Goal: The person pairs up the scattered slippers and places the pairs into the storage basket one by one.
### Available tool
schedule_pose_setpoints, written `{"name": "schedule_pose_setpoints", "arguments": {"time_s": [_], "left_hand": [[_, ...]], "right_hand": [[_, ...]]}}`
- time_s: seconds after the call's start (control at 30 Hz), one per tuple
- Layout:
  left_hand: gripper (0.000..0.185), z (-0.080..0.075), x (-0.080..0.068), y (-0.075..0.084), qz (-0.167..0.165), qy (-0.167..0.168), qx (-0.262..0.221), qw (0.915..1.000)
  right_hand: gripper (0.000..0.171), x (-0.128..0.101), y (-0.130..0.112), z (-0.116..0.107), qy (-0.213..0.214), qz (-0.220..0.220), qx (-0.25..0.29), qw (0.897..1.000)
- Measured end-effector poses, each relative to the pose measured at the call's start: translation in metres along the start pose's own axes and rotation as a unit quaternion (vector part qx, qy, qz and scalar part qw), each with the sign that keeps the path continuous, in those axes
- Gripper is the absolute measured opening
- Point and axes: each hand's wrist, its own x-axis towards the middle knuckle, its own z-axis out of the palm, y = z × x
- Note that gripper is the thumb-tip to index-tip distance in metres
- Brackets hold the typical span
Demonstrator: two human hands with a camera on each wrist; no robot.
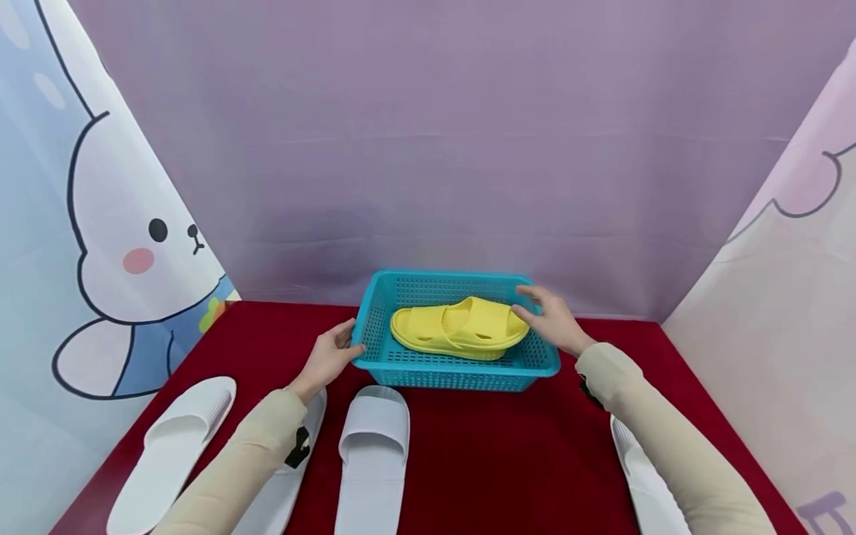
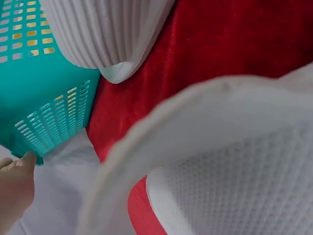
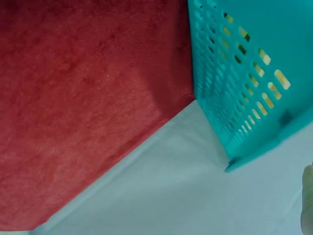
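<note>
A blue-green plastic basket (image 1: 448, 379) with perforated walls stands against the back curtain. Inside it lies a yellow slipper (image 1: 421, 327), with another yellow sole edge showing under it. My left hand (image 1: 328, 358) grips the basket's left rim, thumb on the inner side; the left wrist view also has its fingers (image 2: 28, 160) at the rim. Over the basket's right end, my right hand (image 1: 555, 323) reaches with fingers spread, its fingertips overlapping the slipper's end. In the right wrist view only a sliver of that hand (image 3: 307, 200) shows, apart from the rim.
White slippers lie on the red cloth (image 1: 508, 461): one at far left (image 1: 167, 461), one partly under my left forearm (image 1: 277, 490), one before the basket (image 1: 374, 461), and one beside my right forearm (image 1: 645, 475). Printed curtains close both sides.
</note>
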Motion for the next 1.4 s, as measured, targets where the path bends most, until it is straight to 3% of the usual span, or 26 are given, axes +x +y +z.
{"name": "schedule_pose_setpoints", "arguments": {"time_s": [0.2, 0.63, 0.9, 1.13, 1.4], "left_hand": [[0.055, -0.011, -0.01, 0.002, -0.01, 0.017, 0.003, 0.9998], [0.047, -0.037, -0.038, 0.041, 0.086, 0.025, 0.046, 0.9949], [0.04, -0.041, -0.063, 0.051, 0.135, 0.023, 0.102, 0.9853], [0.035, -0.04, -0.082, 0.054, 0.198, 0.044, 0.168, 0.9648], [0.035, -0.033, -0.096, 0.049, 0.263, 0.034, 0.258, 0.929]], "right_hand": [[0.058, -0.021, 0.0, -0.004, -0.003, -0.009, 0.002, 1.0], [0.051, -0.064, 0.01, -0.03, 0.038, -0.015, -0.023, 0.999], [0.046, -0.091, 0.004, -0.045, 0.047, -0.036, -0.048, 0.997], [0.041, -0.11, -0.006, -0.055, 0.044, -0.045, -0.093, 0.994], [0.039, -0.134, -0.002, -0.052, 0.027, -0.048, -0.146, 0.988]]}}
